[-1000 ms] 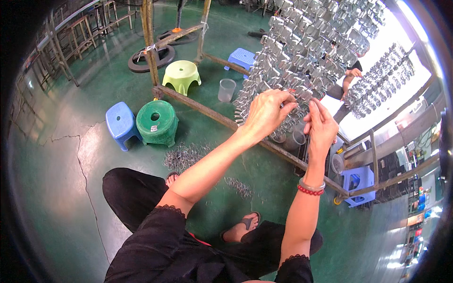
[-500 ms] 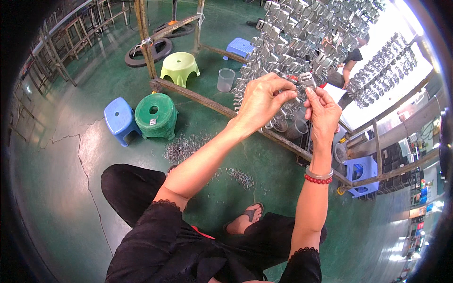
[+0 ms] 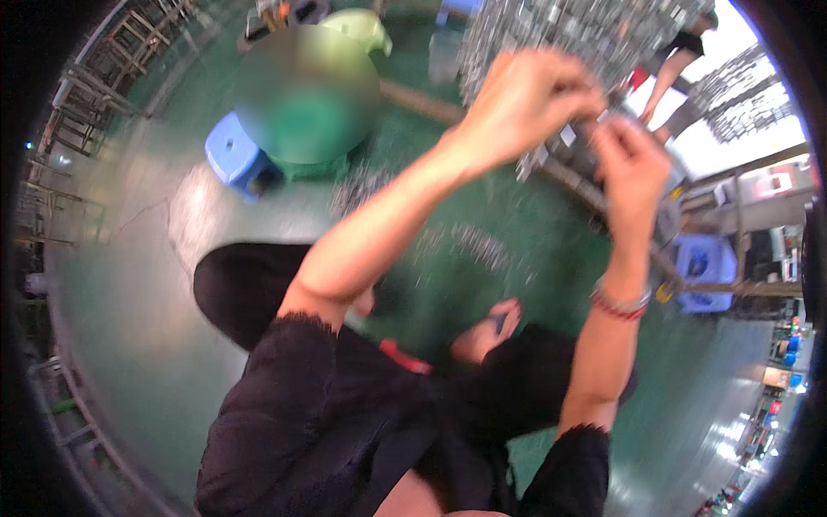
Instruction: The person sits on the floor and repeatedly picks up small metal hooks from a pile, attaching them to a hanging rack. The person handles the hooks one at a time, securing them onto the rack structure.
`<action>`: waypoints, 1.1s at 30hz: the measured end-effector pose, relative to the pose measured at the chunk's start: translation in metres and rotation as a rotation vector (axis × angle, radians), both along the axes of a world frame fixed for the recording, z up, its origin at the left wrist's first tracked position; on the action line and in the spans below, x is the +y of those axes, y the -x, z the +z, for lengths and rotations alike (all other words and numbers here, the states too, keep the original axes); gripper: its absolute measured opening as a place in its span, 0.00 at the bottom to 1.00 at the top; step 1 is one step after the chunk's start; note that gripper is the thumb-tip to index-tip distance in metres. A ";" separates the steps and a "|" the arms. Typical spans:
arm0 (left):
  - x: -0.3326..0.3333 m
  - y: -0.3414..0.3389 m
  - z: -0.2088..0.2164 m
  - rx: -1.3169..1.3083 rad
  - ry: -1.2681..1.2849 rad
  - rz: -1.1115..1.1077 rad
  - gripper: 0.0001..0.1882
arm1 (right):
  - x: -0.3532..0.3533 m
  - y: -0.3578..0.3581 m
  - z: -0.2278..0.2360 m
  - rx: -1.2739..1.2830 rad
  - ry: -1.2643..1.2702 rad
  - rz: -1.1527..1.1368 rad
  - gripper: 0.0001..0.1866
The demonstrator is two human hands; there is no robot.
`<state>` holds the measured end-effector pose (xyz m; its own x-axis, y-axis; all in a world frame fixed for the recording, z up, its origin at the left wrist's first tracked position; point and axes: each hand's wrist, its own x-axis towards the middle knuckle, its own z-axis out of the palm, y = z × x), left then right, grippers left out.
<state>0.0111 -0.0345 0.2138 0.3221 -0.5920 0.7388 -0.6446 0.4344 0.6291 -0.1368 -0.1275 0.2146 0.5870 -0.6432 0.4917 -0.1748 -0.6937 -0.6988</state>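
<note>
Both hands now higher, nearer – fingertips pinched together on small shiny metal pieces, blurred

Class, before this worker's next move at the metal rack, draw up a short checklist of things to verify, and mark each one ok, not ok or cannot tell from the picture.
1. Both hands raised at the rack of hanging shiny metal parts: ok; left hand and right hand are close together there.
2. Small metal piece pinched between the fingers: cannot tell, the picture is blurred.
3. Red beaded bracelet free of the rack: ok, it sits on the right wrist below the rack.
4. Loose small metal pieces on the green floor kept from underfoot: not ok, they lie scattered near the foot.
5. Blue plastic stool apart from the arms: ok.
</note>
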 end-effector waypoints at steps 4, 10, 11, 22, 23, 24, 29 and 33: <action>0.037 -0.004 0.011 -0.037 -0.280 -0.174 0.07 | 0.009 -0.004 -0.027 -0.072 -0.021 -0.080 0.11; 0.029 -0.005 -0.079 -0.163 -0.737 -0.696 0.07 | -0.004 0.035 -0.069 -0.187 -0.201 -0.051 0.10; 0.027 -0.002 -0.105 -0.252 -0.820 -0.749 0.07 | -0.008 0.045 -0.074 -0.170 -0.236 -0.085 0.10; 0.181 0.101 -0.441 0.257 -1.675 -0.203 0.10 | 0.010 0.129 -0.080 -0.205 -0.217 -0.063 0.11; 0.180 0.106 -0.435 0.327 -1.700 -0.202 0.10 | 0.009 0.136 -0.076 -0.277 -0.279 -0.077 0.11; 0.181 0.110 -0.434 0.381 -1.721 -0.211 0.10 | 0.008 0.140 -0.077 -0.327 -0.303 -0.062 0.11; 0.190 0.097 -0.442 0.512 -1.752 -0.148 0.09 | -0.005 0.157 -0.075 -0.274 -0.433 0.149 0.13; 0.179 0.084 -0.420 0.289 -1.846 -0.090 0.12 | -0.005 0.159 -0.074 -0.255 -0.368 0.150 0.14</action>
